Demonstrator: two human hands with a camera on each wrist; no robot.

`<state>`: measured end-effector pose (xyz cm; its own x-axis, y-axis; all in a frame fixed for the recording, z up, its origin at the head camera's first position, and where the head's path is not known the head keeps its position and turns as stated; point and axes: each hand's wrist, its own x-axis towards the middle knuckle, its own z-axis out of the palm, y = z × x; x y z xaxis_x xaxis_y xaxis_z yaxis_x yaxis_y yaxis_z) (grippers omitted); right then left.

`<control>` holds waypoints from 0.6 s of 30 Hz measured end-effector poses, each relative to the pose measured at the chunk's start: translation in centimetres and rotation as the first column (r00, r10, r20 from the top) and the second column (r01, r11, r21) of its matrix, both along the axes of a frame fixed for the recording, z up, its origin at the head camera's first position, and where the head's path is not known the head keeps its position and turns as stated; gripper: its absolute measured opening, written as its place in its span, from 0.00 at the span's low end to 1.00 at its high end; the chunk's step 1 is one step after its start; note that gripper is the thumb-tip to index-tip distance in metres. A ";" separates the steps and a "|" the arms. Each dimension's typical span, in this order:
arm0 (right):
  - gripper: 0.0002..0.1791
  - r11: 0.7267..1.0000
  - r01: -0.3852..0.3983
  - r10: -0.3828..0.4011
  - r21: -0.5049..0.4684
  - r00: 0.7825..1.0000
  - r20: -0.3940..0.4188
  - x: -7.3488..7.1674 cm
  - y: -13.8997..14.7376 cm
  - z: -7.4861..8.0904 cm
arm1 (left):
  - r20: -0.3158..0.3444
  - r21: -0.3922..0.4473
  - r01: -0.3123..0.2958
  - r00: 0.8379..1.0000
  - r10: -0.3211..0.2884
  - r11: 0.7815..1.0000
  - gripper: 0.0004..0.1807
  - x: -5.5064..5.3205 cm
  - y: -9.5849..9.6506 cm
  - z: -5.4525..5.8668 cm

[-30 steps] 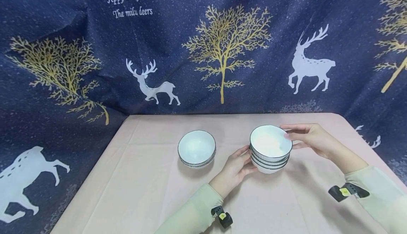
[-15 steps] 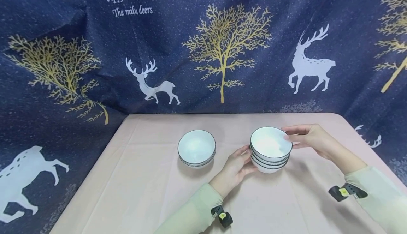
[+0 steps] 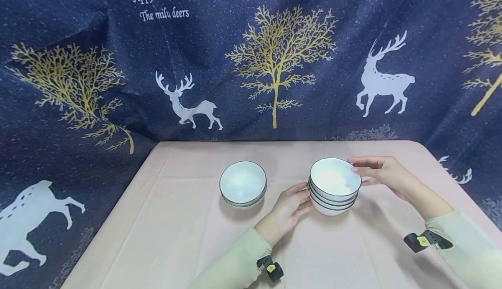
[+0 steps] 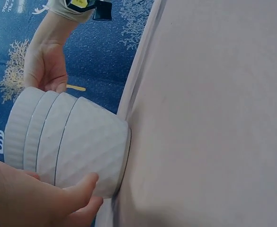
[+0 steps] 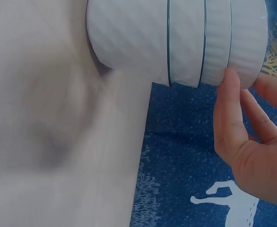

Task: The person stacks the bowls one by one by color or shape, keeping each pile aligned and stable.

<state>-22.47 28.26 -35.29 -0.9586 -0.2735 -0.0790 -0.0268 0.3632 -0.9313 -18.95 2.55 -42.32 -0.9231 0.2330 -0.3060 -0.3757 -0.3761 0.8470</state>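
Observation:
A stack of several white bowls [image 3: 335, 180] with dark rims stands at the right of the table, its ribbed and faceted sides showing in both wrist views. My left hand [image 3: 284, 208] holds the stack's left side, fingers spread along the bowls; in the left wrist view one fingertip lies over the lowest bowl [image 4: 95, 146]. At the upper right rim, my right hand [image 3: 386, 173] pinches the top bowl [image 5: 249, 38] between thumb and fingers. A smaller stack of white bowls [image 3: 243, 182] sits to the left, apart from both hands.
A pale pink cloth covers the table [image 3: 164, 228]. Behind it hangs a dark blue curtain [image 3: 235, 40] with gold trees and white deer. Black straps with small devices sit on both sleeves.
The right hand and the stack's top have dropped slightly. My left hand has drawn back a little to the left along the stack's side. The left-hand stack has not moved.

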 end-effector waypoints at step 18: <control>0.19 0.996 -0.055 0.052 -0.064 0.997 -0.053 0.4 1.0 -0.3 | -0.086 -0.130 0.126 0.987 -0.138 0.983 0.26 1.1 -4.2 4.2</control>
<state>-22.07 29.31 -35.55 -0.9448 -0.3274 -0.0107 -0.0925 0.2981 -0.9500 -17.86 -1.60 -38.09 -0.9127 0.3209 -0.2529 -0.3313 -0.2190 0.9178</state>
